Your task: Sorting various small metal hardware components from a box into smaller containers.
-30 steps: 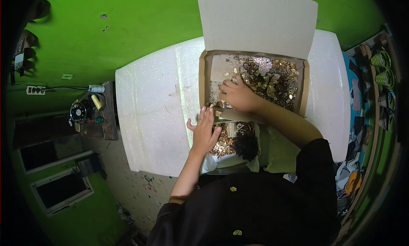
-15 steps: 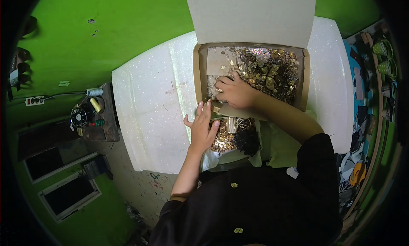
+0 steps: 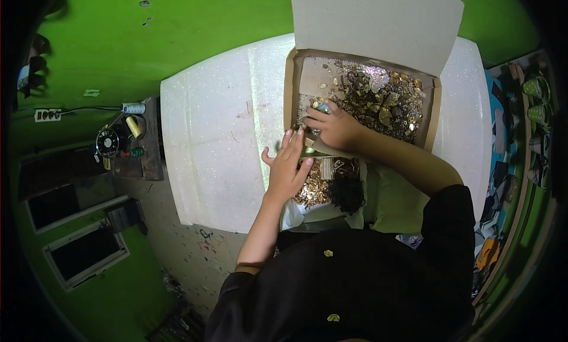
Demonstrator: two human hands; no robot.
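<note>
On white glittery table (image 3: 207,135), approx. centre of view: open cardboard box (image 3: 289,84), lid (image 3: 376,25) folded up & back toward the green wall (image 3: 207,22). Gold & dark pcs (image 3: 384,99) lie loose inside, heaped centre & R; L part thinly covered, some bare bottom showing.

R hand (image 3: 336,126): inside box, front L area, fingers bent & partly spread, pointing down-left. Small pale-blue item (image 3: 323,107) shows betw. fingers; can't tell if pinched or merely behind them. Fingertip contact w/ pcs also unclear.

L hand (image 3: 286,173): flat, fingers extended, thumb out to the side; no visible obj. held. Fingertips at/near box's front L corner; touch vs. just above not certain.

Nearer the body: smaller container w/ shiny gold bits (image 3: 313,191), black tangled clump (image 3: 348,194) at its R, cream ribbed bundle (image 3: 327,167) behind. L thumb lies over its edge.

Risks (my judgement): 
- pcs spill over low front edge if R hand drags too hard toward body. 
- stray pcs drop into smaller container, as it sits right beside box; mixed lots. 
- R forearm crosses box's R front edge; leaning on it could tip or crush the wall. 
- small pcs slip if fingers close loosely.
</note>
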